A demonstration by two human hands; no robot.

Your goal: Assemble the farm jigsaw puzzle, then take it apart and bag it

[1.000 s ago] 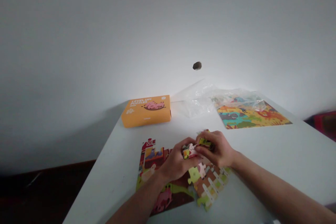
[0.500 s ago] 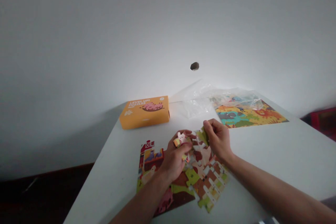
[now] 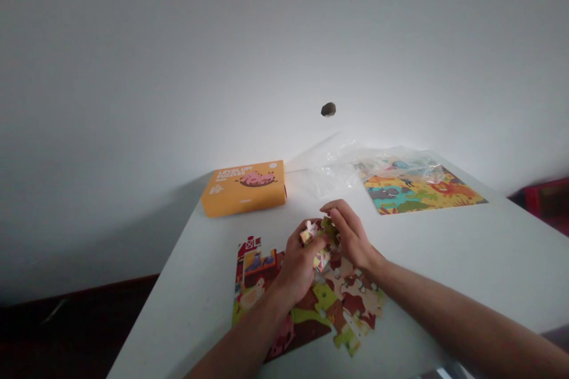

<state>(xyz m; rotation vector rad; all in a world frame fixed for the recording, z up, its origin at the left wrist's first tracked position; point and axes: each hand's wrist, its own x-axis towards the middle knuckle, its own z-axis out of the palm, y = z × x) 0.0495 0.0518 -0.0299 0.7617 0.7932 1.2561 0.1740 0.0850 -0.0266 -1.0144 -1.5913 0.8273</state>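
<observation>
A partly built farm jigsaw puzzle (image 3: 267, 284) lies on the white table (image 3: 444, 260) in front of me. My left hand (image 3: 299, 263) is closed round a small colourful puzzle piece (image 3: 311, 231) over the puzzle's middle. My right hand (image 3: 351, 237) meets it from the right, its fingers curled and pinching the same cluster of pieces. A joined section with brown cows and a fence (image 3: 355, 308) lies beneath my right wrist.
An orange puzzle box (image 3: 243, 187) stands at the table's far left corner. A clear plastic bag (image 3: 342, 169) lies behind, overlapping a finished colourful animal puzzle (image 3: 418, 192). The table's left edge drops to a dark floor. A dark spot (image 3: 328, 109) marks the white wall.
My right hand has come down and leftward from holding a piece upright. The loose section below it has shifted and now shows brown cows. My left hand stays put.
</observation>
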